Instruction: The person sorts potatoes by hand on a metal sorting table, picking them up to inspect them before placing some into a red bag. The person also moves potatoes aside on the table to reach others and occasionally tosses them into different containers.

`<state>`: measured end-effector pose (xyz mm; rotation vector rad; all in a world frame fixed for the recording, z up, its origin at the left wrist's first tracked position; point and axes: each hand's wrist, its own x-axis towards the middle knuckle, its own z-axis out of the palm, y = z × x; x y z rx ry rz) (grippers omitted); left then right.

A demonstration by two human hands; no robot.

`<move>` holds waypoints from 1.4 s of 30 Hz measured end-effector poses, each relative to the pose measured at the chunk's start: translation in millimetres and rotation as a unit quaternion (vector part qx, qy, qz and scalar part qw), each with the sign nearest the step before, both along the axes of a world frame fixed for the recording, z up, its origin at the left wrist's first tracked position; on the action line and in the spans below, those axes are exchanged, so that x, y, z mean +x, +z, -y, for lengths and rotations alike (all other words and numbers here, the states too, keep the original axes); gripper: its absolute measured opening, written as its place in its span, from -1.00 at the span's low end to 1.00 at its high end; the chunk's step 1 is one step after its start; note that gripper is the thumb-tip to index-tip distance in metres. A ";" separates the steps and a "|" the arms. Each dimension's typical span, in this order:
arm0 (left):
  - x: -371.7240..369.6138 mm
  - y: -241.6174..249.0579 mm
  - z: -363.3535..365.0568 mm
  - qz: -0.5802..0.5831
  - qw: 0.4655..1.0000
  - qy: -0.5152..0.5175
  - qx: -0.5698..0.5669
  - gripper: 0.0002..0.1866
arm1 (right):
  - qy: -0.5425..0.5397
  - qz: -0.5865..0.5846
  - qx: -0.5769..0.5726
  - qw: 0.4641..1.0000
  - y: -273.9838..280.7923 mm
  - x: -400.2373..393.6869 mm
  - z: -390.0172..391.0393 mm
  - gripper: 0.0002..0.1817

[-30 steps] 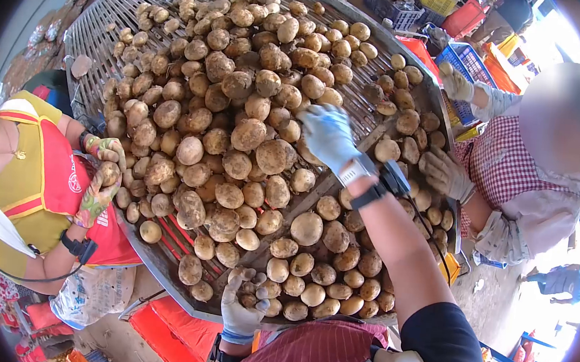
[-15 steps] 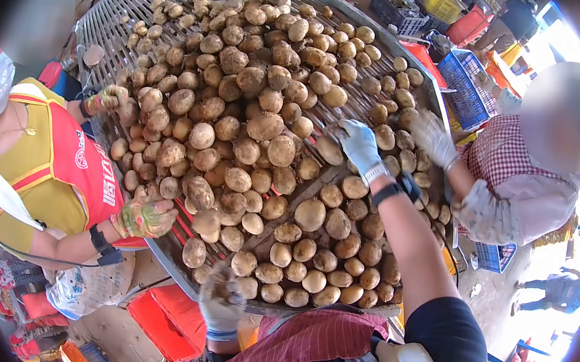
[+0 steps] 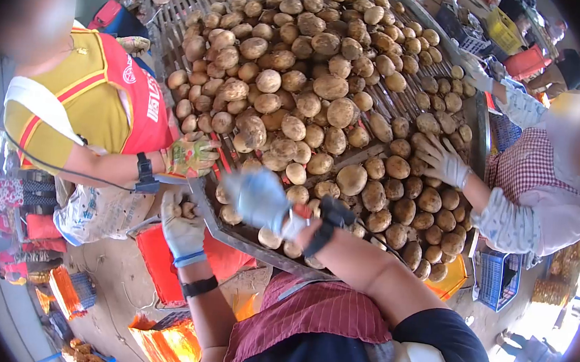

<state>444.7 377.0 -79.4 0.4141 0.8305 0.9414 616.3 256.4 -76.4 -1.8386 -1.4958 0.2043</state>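
A large heap of soil-covered potatoes (image 3: 329, 88) lies on a slatted metal sorting table (image 3: 172, 26). My right hand (image 3: 259, 197), in a pale blue glove, is over the table's near left corner, just above the potatoes there. Motion smears its fingers, so whether it holds anything cannot be told. My left hand (image 3: 183, 230), in a white glove with soiled fingers, is off the table's left corner, above a red container (image 3: 152, 258). Its fingers are curled, with something brownish at their tips that I cannot make out.
At left, a co-worker's patterned glove (image 3: 192, 155) rests by the table edge (image 3: 223, 234). Across on the right, another co-worker's white glove (image 3: 443, 161) touches potatoes. Blue crates (image 3: 500, 279) and an orange-lined basket (image 3: 165, 342) stand on the floor.
My right hand has swept left and nearer from mid-table to the near corner. My left hand has moved left, off the table edge. The view has shifted, and the right co-worker's hand reaches onto the potatoes.
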 end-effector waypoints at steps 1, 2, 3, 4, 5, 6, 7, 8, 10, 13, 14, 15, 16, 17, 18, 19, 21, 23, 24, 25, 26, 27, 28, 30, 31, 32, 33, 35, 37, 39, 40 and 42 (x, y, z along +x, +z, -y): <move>5.0 -8.8 0.2 -0.069 0.997 -0.006 0.043 -0.78 | -0.145 0.058 -0.024 0.987 10.3 19.0 -13.5 -0.75; 11.8 -13.1 3.2 -0.138 0.987 -0.012 0.085 -0.76 | -0.229 0.053 -0.073 0.969 22.8 43.4 -25.4 -0.51; 24.1 -8.0 15.0 -0.193 0.975 -0.014 0.107 -0.73 | -0.253 0.063 -0.110 0.959 9.7 61.0 -32.3 -0.39; 36.2 -2.9 27.4 -0.250 0.960 -0.018 0.128 -0.69 | -0.276 0.072 -0.148 0.947 -8.1 71.0 -31.8 -0.27; 41.1 -13.6 31.5 -0.351 0.918 -0.032 0.184 -0.60 | -0.229 0.111 -0.185 0.949 -14.0 75.0 -22.4 -0.28; 37.1 -47.3 24.1 -0.382 0.888 -0.054 0.249 -0.55 | -0.183 0.148 -0.220 0.946 -18.0 79.5 -10.0 -0.28; 31.7 -74.7 22.0 -0.375 0.883 -0.071 0.274 -0.55 | -0.143 0.156 -0.212 0.954 -19.4 83.5 4.3 -0.40; 28.7 -90.1 23.3 -0.368 0.877 -0.087 0.297 -0.55 | -0.151 0.138 -0.186 0.961 -16.4 84.5 17.2 -0.51; 26.2 -79.5 39.5 -0.409 0.838 -0.095 0.348 -0.55 | -0.156 0.150 -0.197 0.956 -0.1 84.4 58.0 -0.56; 14.4 -81.4 44.8 -0.433 0.814 -0.111 0.369 -0.55 | -0.249 0.094 -0.200 0.943 -19.6 94.8 123.9 -0.57; 8.4 -84.8 46.7 -0.421 0.834 -0.119 0.337 -0.54 | -0.274 0.136 -0.142 0.941 -24.2 97.6 150.4 -0.55; 7.9 -81.9 49.6 -0.404 0.848 -0.110 0.327 -0.53 | -0.290 0.140 -0.152 0.934 -26.1 102.8 170.9 -0.53; 5.1 -83.1 50.1 -0.407 0.846 -0.115 0.324 -0.53 | -0.308 0.141 -0.162 0.927 -27.1 106.6 189.9 -0.51; 3.7 -83.7 48.4 -0.414 0.832 -0.131 0.345 -0.53 | -0.316 0.158 -0.168 0.920 -28.8 112.5 205.7 -0.49; 2.4 -84.3 46.0 -0.418 0.819 -0.146 0.366 -0.53 | -0.325 0.175 -0.173 0.913 -29.9 118.0 219.6 -0.47; 0.5 -87.4 42.8 -0.416 0.820 -0.146 0.366 -0.53 | -0.382 0.190 -0.237 0.873 -36.5 125.5 228.6 -0.44; -3.8 -91.2 40.3 -0.410 0.814 -0.166 0.377 -0.53 | -0.463 0.225 -0.249 0.821 -43.2 151.9 244.2 -0.38; -0.9 -85.5 42.2 -0.405 0.812 -0.168 0.384 -0.54 | -0.519 0.258 -0.254 0.774 -31.7 168.0 236.4 -0.46; -1.6 -80.8 42.9 -0.408 0.807 -0.175 0.390 -0.54 | -0.518 0.260 -0.250 0.776 -14.6 164.5 222.1 -0.46; 0.2 -76.6 43.5 -0.407 0.808 -0.169 0.392 -0.54 | -0.444 0.199 -0.180 0.855 3.1 159.5 202.0 -0.52; 1.9 -73.1 45.4 -0.401 0.816 -0.171 0.379 -0.55 | -0.360 0.133 -0.108 0.917 12.8 151.8 178.6 -0.58; 1.5 -70.6 47.3 -0.398 0.823 -0.176 0.367 -0.57 | -0.285 0.065 -0.111 0.950 15.2 137.4 150.1 -0.64; -0.2 -68.4 49.4 -0.398 0.821 -0.173 0.371 -0.57 | -0.208 -0.002 -0.111 0.972 19.2 121.0 121.4 -0.69; -2.9 -67.5 49.5 -0.409 0.836 -0.187 0.313 -0.64 | -0.145 0.088 -0.097 0.981 -15.4 101.7 66.3 -0.73; 0.2 -38.6 58.2 -0.423 0.841 -0.224 0.254 -0.73 | -0.162 0.019 -0.239 0.957 5.1 91.2 42.7 -0.70; 0.1 -38.1 62.5 -0.424 0.840 -0.221 0.257 -0.73 | -0.205 -0.005 -0.252 0.946 -26.4 90.2 17.0 -0.61; -2.6 -38.2 67.4 -0.382 0.880 -0.207 0.192 -0.75 | -0.242 0.004 -0.227 0.943 -42.9 89.6 1.9 -0.62; -16.9 -41.4 79.9 -0.294 0.929 -0.193 0.112 -0.78 | -0.271 -0.005 -0.180 0.945 -41.4 85.7 1.3 -0.62; -18.5 -32.9 102.3 -0.244 0.945 -0.194 0.097 -0.76 | -0.226 0.000 -0.169 0.959 -49.4 83.9 26.6 -0.61; -15.9 -30.7 115.9 -0.127 0.961 -0.235 0.070 -0.71 | -0.184 -0.058 -0.151 0.970 -55.7 90.3 53.9 -0.59; -12.8 -30.2 122.0 -0.129 0.962 -0.231 0.063 -0.71 | -0.191 -0.125 -0.147 0.963 -51.1 93.2 64.6 -0.57; -2.0 -24.5 140.4 -0.011 0.966 -0.258 -0.034 -0.67 | -0.269 -0.269 -0.086 0.921 -32.1 84.3 88.6 -0.63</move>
